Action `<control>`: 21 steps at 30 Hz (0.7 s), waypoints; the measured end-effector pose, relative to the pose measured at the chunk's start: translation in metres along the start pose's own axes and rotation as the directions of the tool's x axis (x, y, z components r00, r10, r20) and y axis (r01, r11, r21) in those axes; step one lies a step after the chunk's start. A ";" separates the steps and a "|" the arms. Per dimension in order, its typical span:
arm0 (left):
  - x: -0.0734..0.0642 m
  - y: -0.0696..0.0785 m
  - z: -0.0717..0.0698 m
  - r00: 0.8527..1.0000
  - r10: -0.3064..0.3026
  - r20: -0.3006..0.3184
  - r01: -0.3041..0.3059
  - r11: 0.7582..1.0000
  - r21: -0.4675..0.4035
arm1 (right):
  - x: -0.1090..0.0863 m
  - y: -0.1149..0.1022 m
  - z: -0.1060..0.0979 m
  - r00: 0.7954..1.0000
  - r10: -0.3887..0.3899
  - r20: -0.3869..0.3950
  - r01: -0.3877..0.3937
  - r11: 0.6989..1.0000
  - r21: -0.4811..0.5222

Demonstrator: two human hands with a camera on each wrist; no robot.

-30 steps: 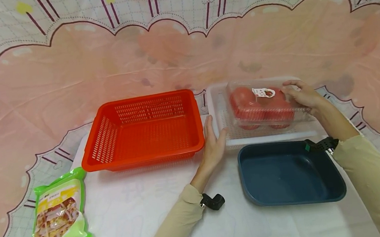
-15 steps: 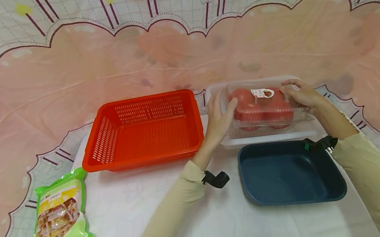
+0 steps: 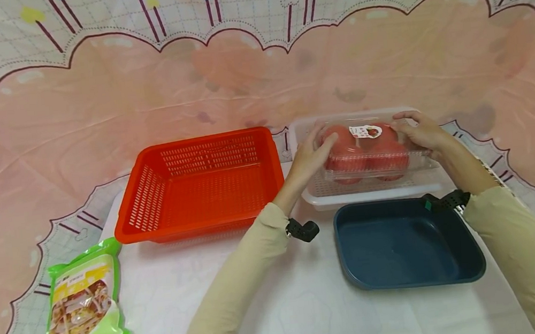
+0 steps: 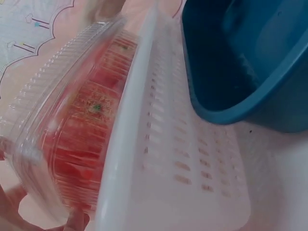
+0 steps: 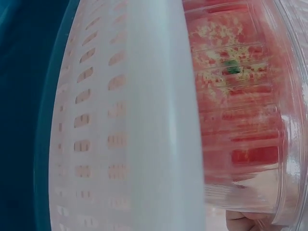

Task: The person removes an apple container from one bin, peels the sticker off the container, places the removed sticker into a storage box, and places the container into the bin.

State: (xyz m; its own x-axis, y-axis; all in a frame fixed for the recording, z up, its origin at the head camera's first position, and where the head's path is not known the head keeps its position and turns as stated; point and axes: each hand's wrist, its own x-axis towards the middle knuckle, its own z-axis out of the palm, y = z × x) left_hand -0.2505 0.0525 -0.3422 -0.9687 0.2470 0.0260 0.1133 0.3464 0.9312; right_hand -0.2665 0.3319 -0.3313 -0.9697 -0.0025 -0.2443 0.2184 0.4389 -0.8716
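A clear plastic clamshell box of tomatoes, with a white label on its lid, sits in the white perforated basket. My left hand grips its left end, thumb along the near side. At the right end my right hand holds the box, fingers over the lid. In the left wrist view, fingertips of the left hand curl under the box's edge, and the box stands partly above the basket's rim. The right wrist view shows tomatoes through the ribbed plastic, with fingers of the right hand low at the box's end.
A red perforated basket stands left of the white one. In front of the white basket is a dark blue tub. A green and white food packet lies at the table's left edge. Patterned cloth hangs behind.
My left hand has left the gap by the red basket and moved right onto the box's left end. The right hand has stayed on the right end. The box has shifted slightly left.
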 end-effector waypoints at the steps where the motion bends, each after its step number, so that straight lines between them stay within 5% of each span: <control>1: 0.001 0.001 0.000 1.000 0.002 0.006 -0.003 1.000 0.006 | 0.000 0.000 0.000 1.000 0.002 -0.001 -0.002 1.000 0.014; 21: 0.007 0.015 -0.004 0.986 -0.017 -0.163 0.012 1.000 -0.027 | -0.010 -0.011 0.008 0.997 -0.059 -0.056 0.058 0.998 -0.012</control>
State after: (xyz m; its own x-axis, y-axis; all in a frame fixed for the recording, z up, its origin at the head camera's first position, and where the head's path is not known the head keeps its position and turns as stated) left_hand -0.2563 0.0558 -0.3267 -0.9935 0.0905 0.0695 0.0954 0.3252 0.9408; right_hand -0.2587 0.3196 -0.3234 -0.9854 0.0218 -0.1688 0.1605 0.4487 -0.8792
